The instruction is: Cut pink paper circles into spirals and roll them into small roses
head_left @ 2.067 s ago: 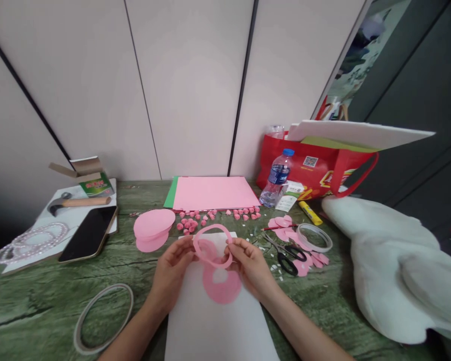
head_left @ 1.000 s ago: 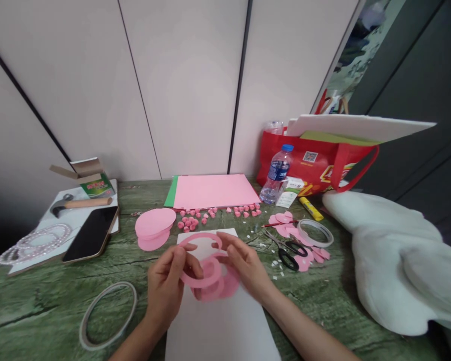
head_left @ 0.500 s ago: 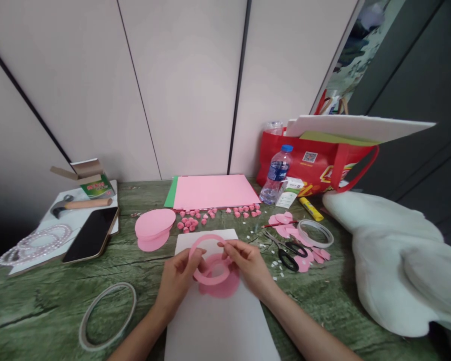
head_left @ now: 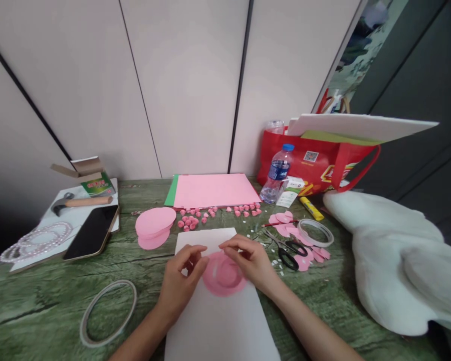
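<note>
A pink paper ring lies flat on a pink paper disc (head_left: 224,275), both on a white sheet (head_left: 220,311) in front of me. My left hand (head_left: 180,286) rests on the left edge of the pink stack, fingers bent, fingertips pressing the paper. My right hand (head_left: 248,260) lies over its upper right edge, fingers curved down onto it. Neither hand lifts anything off the sheet.
Pink paper circles (head_left: 155,225), small pink folded pieces (head_left: 210,214), a pink and green paper stack (head_left: 214,190), scissors (head_left: 285,250), tape rings (head_left: 315,231) (head_left: 108,313), a phone (head_left: 92,231), hammer (head_left: 78,202), water bottle (head_left: 277,173), red bag (head_left: 315,165), glue stick (head_left: 310,207) and white plush (head_left: 394,260) surround the sheet.
The pink ring, held up between both hands before, has come down flat onto the pink disc. Both hands lowered with it and now press on the stack.
</note>
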Motion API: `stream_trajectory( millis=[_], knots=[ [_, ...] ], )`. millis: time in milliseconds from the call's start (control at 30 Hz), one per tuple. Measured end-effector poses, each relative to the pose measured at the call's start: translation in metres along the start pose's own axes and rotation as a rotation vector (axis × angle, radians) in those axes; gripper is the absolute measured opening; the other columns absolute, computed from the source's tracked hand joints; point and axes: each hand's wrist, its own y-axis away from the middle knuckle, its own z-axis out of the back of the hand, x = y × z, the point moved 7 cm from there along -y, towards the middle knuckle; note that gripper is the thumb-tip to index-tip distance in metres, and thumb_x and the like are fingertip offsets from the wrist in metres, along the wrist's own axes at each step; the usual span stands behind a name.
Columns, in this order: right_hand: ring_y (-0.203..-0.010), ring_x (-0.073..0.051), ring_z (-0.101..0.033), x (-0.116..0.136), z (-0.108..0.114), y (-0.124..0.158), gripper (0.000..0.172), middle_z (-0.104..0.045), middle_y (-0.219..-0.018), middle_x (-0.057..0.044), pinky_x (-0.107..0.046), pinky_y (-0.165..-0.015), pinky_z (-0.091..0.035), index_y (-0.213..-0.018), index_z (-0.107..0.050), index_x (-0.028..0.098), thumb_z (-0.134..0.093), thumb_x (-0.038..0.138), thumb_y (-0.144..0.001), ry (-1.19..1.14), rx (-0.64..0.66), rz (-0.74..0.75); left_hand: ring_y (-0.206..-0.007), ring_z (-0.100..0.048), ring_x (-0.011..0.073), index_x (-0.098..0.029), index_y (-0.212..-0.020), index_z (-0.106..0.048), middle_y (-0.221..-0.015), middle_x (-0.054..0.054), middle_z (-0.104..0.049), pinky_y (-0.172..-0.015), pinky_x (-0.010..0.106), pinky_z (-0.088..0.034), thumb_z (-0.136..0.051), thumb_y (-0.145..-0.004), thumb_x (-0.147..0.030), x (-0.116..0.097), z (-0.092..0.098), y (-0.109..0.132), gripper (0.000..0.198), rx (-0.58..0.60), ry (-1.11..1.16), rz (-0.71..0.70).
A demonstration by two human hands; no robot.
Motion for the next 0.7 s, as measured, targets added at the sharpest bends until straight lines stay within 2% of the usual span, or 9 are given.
stream_trajectory(
  millis=[67,133,267,433,567,700],
  knots=[
    [-0.056,-0.011,-0.051,-0.005,-0.011,0.004,0.014,-0.061,-0.067,-0.002,-0.022,-0.049,-0.036,-0.075,-0.067,0.017,-0.062,0.03,-0.072,-0.109,0.042,-0.111,-0.059,-0.054,0.0107,-0.018,-0.092,-0.062,-0.075,0.001,-0.062,-0.049,0.019,-0.042,-0.057,-0.073,-0.03,-0.003,-0.002,0.001,0.022,0.02,-0.016,-0.05],
    [-0.053,-0.01,-0.051,-0.009,-0.022,0.008,0.016,-0.062,-0.063,-0.001,-0.021,-0.047,-0.037,-0.071,-0.065,0.016,-0.065,0.031,-0.068,-0.231,0.063,-0.189,-0.059,-0.054,0.0109,-0.019,-0.093,-0.062,-0.078,0.002,-0.065,-0.05,0.02,-0.043,-0.06,-0.07,-0.027,-0.003,-0.006,0.002,0.024,0.06,-0.045,-0.052],
    [-0.049,-0.009,-0.051,-0.01,-0.032,0.012,0.019,-0.06,-0.058,0.001,-0.02,-0.046,-0.039,-0.068,-0.062,0.015,-0.065,0.034,-0.068,-0.357,0.05,-0.205,-0.051,-0.053,0.0102,-0.018,-0.084,-0.067,-0.06,-0.001,-0.065,-0.051,0.02,-0.042,-0.057,-0.073,-0.025,0.0,-0.01,0.005,0.016,0.094,-0.057,0.001],
    [-0.044,-0.009,-0.052,-0.014,-0.027,0.009,0.021,-0.061,-0.055,0.002,-0.021,-0.044,-0.043,-0.071,-0.063,0.015,-0.064,0.035,-0.069,-0.378,0.015,-0.234,-0.047,-0.05,0.0088,-0.016,-0.067,-0.064,-0.054,-0.002,-0.061,-0.047,0.018,-0.039,-0.053,-0.076,-0.026,0.004,-0.005,0.003,0.017,0.029,0.032,0.087],
    [-0.045,-0.009,-0.054,-0.018,-0.031,0.01,0.025,-0.06,-0.053,0.001,-0.021,-0.045,-0.045,-0.069,-0.062,0.014,-0.064,0.039,-0.069,-0.445,0.031,-0.263,-0.048,-0.05,0.0091,-0.016,-0.069,-0.061,-0.054,-0.002,-0.06,-0.047,0.018,-0.039,-0.054,-0.076,-0.028,0.006,-0.009,0.003,0.016,0.057,0.076,0.125],
    [-0.044,-0.009,-0.054,-0.026,-0.036,0.013,0.027,-0.061,-0.052,0.001,-0.02,-0.045,-0.044,-0.07,-0.062,0.014,-0.067,0.04,-0.066,-0.507,0.038,-0.312,-0.049,-0.049,0.0097,-0.016,-0.072,-0.064,-0.057,-0.002,-0.062,-0.049,0.019,-0.038,-0.059,-0.071,-0.029,0.006,-0.008,0.004,0.014,0.019,0.012,0.097]
  ],
)
